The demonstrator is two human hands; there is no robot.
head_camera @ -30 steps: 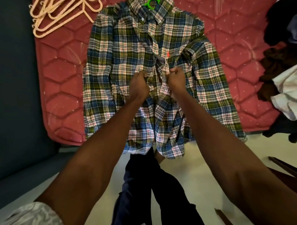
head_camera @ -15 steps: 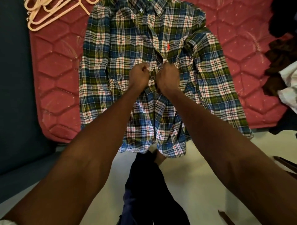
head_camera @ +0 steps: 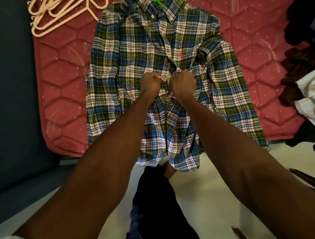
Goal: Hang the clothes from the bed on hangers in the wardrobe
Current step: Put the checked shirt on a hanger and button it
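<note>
A home bedroom: red quilted mattress (head_camera: 64, 88), loose clothes hangers (head_camera: 56, 18), heaped clothes (head_camera: 300, 73), pale floor (head_camera: 211, 191).

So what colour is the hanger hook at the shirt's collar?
Bright green hanger hook, seen in the head view at the plaid shirt's collar.

The shirt (head_camera: 136, 56) is checked in blue, olive green and white, crossed by thin red and black lines; a small red emblem (head_camera: 180, 55) is stitched on its chest and its buttons are white. A bright green hanger (head_camera: 158, 2) is seen at its collar. The mattress (head_camera: 64, 95) is covered in pinkish red, quilted in a hexagon pattern and dotted with small pale specks. The spare hangers (head_camera: 56, 15) are pale peach. The surface on the left (head_camera: 17, 85) is dark blue-grey, and the floor (head_camera: 204, 191) is off-white. The trousers (head_camera: 153, 204) are dark navy. In the pile (head_camera: 298, 68) at the right edge, black, dark brown and white cloth is seen.
</note>
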